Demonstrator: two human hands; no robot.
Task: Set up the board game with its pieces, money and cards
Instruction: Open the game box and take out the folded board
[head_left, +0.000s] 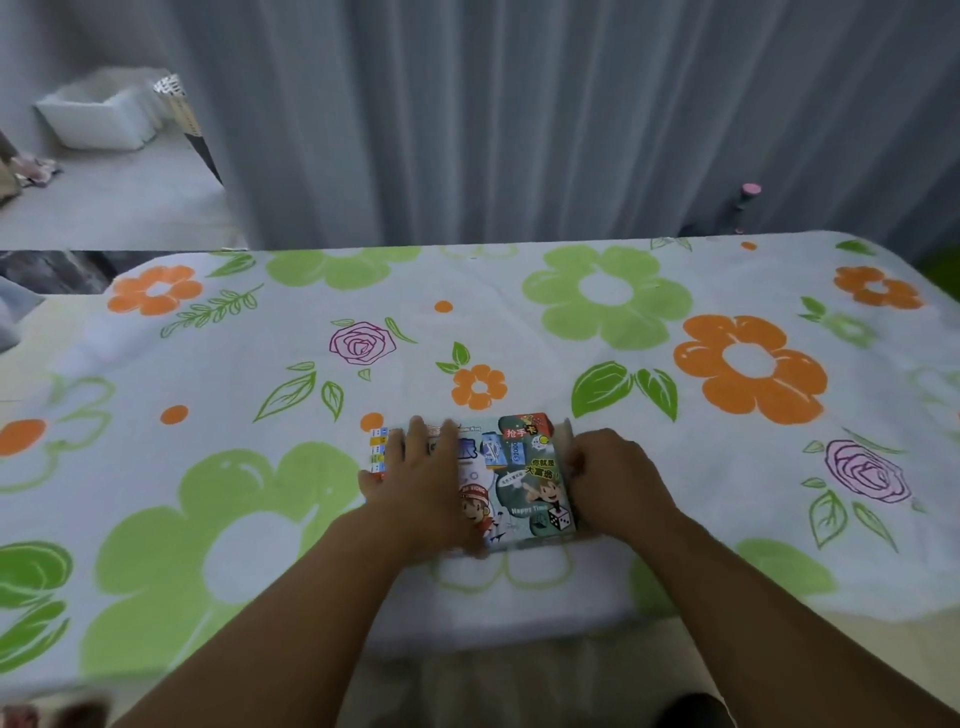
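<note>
Box (519, 470) is lying flat near the front edge of the surface (260, 405), roughly at its middle, with its printed lid facing up: cartoon figures, a die and Chinese lettering are showing on it. It is sitting closed, so nothing inside it is showing. A strip (378, 451) of small coloured squares is sticking out along its left edge; whether this belongs to the box or is sliding out of it cannot be told.

Left hand (421, 483) is lying palm down on the left half of the lid, fingers straight and slightly spread, pressing on it, with the fingertips reaching towards the far edge. Right hand (610, 478) is sitting at the right edge of the box with its fingers curled in, gripping that edge.

A cloth printed with green and orange flowers is covering the surface. A grey curtain (519, 104) is hanging behind it. Far off at the upper left a white bin (98, 117) is standing open; its contents are too blurred to make out.
</note>
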